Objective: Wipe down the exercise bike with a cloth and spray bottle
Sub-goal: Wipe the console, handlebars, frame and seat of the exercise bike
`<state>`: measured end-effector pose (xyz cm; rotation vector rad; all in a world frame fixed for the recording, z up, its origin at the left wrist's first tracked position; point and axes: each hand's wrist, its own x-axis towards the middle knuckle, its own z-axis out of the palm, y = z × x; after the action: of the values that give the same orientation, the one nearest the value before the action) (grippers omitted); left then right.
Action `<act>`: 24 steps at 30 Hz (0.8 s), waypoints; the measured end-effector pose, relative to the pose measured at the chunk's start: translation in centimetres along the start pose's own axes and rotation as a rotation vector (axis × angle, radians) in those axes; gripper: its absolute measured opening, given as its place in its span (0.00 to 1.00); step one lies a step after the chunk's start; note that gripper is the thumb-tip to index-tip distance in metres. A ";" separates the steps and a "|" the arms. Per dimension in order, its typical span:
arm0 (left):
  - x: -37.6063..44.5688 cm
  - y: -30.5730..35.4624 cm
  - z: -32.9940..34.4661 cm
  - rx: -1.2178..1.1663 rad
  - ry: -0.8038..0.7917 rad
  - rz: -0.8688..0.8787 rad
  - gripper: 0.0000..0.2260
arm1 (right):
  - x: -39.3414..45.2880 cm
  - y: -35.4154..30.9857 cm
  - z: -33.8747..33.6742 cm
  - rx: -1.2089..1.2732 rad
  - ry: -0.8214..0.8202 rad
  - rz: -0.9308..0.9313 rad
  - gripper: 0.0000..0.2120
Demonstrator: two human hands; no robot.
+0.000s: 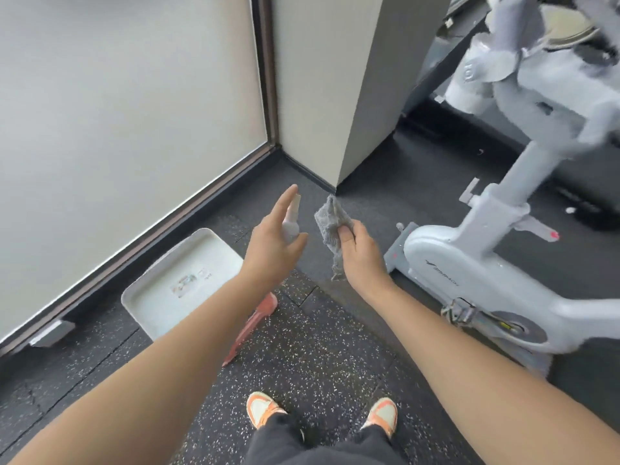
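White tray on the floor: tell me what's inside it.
The tray holds only a small label or sticker, too blurred to read. The left forearm covers its near right corner, so anything there is hidden.

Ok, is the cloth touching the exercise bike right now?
No, the right hand holds the grey cloth in the air, well clear of the exercise bike.

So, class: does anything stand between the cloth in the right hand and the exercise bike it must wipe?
Nothing visible does. The right hand grips the cloth, and only bare speckled floor lies between it and the exercise bike to its right.
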<state>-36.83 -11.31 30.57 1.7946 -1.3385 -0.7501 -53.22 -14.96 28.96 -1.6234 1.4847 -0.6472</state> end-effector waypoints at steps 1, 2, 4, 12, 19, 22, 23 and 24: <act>0.1 1.4 1.7 0.001 -0.030 0.035 0.35 | -0.2 1.0 -2.1 0.010 0.029 0.007 0.13; 0.0 2.9 3.5 -0.003 -0.056 0.070 0.35 | -0.4 2.2 -4.4 0.020 0.061 0.013 0.12; -0.3 5.9 7.0 -0.020 -0.088 0.131 0.36 | -0.9 4.3 -8.8 0.027 0.138 0.005 0.12; -1.9 17.4 19.4 -0.019 -0.094 0.223 0.34 | -3.0 11.8 -25.2 -0.008 0.355 -0.118 0.08; -1.6 23.2 22.8 0.051 -0.020 0.345 0.32 | -3.4 13.3 -31.9 0.080 0.476 -0.052 0.14; -0.2 24.6 22.2 0.090 0.016 0.351 0.31 | -2.7 12.4 -32.5 0.146 0.469 -0.052 0.12; 0.4 24.8 21.9 0.096 0.026 0.342 0.31 | -2.4 12.0 -32.5 0.177 0.465 -0.059 0.12; 1.0 24.9 21.6 0.098 0.034 0.328 0.31 | -2.1 11.6 -32.5 0.208 0.465 -0.068 0.11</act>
<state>-66.86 -21.14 39.96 1.5974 -1.6184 -0.4810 -86.52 -19.90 36.81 -1.4258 1.6218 -1.2392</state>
